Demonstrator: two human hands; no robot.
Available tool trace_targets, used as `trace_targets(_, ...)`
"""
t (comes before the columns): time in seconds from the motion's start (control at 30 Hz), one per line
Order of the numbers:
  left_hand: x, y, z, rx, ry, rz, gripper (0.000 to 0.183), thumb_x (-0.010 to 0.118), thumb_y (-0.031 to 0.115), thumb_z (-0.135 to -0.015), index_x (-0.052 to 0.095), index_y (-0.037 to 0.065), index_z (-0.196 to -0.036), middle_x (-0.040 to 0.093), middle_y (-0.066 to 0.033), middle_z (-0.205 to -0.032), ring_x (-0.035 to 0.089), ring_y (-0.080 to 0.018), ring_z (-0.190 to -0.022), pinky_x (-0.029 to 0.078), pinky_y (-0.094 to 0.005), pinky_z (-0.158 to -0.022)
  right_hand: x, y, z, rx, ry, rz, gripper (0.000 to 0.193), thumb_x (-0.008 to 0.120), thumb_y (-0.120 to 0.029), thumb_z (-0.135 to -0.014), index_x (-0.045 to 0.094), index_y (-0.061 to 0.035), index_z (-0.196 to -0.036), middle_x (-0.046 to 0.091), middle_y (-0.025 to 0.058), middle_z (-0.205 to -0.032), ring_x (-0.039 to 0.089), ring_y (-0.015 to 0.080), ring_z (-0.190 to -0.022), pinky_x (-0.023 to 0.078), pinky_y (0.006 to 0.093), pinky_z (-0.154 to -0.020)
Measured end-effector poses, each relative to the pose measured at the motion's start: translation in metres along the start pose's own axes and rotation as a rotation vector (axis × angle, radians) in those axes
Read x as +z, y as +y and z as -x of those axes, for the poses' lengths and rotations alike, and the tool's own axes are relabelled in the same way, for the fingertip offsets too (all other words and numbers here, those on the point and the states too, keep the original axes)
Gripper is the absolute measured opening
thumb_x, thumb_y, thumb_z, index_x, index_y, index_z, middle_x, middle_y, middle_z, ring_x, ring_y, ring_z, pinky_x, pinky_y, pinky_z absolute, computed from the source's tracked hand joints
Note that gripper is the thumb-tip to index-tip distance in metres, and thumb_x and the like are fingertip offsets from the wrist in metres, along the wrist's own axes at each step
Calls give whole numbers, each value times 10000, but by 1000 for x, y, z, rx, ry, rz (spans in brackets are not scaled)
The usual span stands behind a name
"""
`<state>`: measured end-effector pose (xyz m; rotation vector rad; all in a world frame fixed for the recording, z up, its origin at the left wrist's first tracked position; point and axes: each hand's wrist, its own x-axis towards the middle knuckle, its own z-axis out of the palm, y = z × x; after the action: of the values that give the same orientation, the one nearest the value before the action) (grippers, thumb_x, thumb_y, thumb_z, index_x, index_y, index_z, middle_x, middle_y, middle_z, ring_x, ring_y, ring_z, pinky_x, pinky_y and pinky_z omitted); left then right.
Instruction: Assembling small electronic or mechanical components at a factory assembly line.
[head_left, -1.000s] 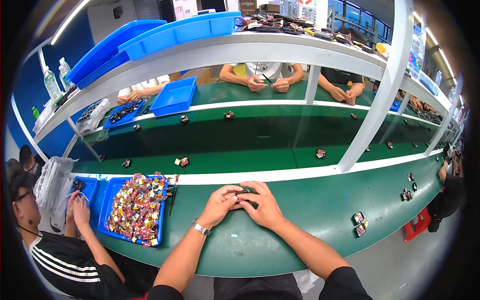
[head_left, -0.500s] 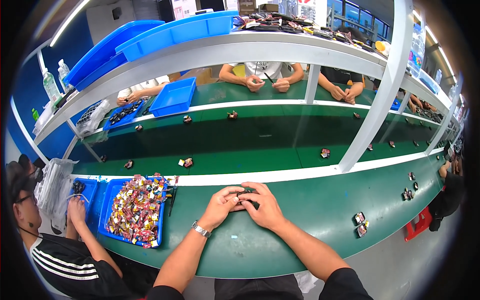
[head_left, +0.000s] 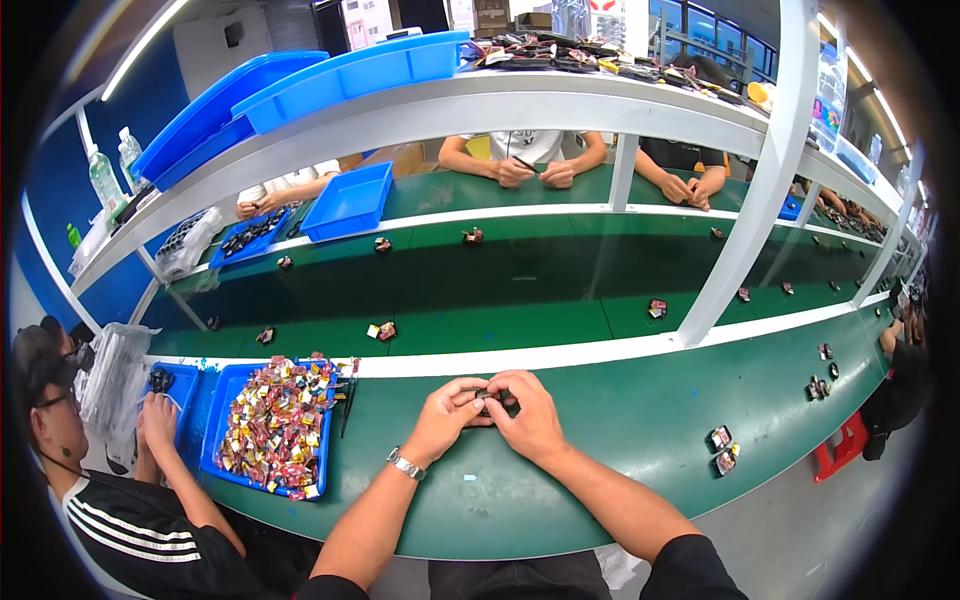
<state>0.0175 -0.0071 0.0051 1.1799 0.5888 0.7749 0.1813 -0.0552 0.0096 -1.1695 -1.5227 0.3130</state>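
Both of my hands meet over the green worktop (head_left: 560, 500), close to its far white edge strip. My left hand (head_left: 442, 418), with a metal watch at the wrist, is closed on one side of a small black part (head_left: 490, 397). On the other side, my right hand (head_left: 530, 418) pinches the same part with bent fingers. Fingers cover most of it, so its exact kind cannot be made out. To the left stands a blue tray (head_left: 322, 478) heaped with small red, white and yellow pieces with wires. A thin black tool (head_left: 348, 400) lies beside that tray.
Two small black assemblies (head_left: 723, 450) lie at the right on the worktop. Beyond the white strip, a dark green belt (head_left: 540, 290) carries scattered pieces. A white post (head_left: 750, 210) and overhead shelf (head_left: 560, 98) stand ahead. A co-worker (head_left: 130, 500) sits at the left.
My right fingers have curled in tighter around the black part, which now shows a little more. Pieces on the belt have shifted slightly right. Across the belt, a co-worker's hands tilted a dark stick differently.
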Motion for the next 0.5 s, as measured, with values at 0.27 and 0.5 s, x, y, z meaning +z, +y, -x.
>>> trace_targets(0.27, 3, -5, 0, 27, 106, -69, 242, 557, 68, -967, 559, -30, -1188, 674, -124, -1059, 668, -165, -911, 586, -283, -740, -3, -6, 1, 272, -85, -163, 152, 699, -42, -834, 627, 0, -961, 655, 94, -896, 639, 160, -723, 521, 269, -628)
trace_targets(0.5, 3, -6, 0, 76, 109, -106, 283, 536, 26, -958, 537, -29, -1236, 653, -115, -1101, 647, -159, -944, 574, -285, -746, 4, -5, 2, 174, 7, -24, 123, 700, -46, -834, 653, -30, -947, 651, 67, -964, 658, 165, -713, 535, 291, -623)
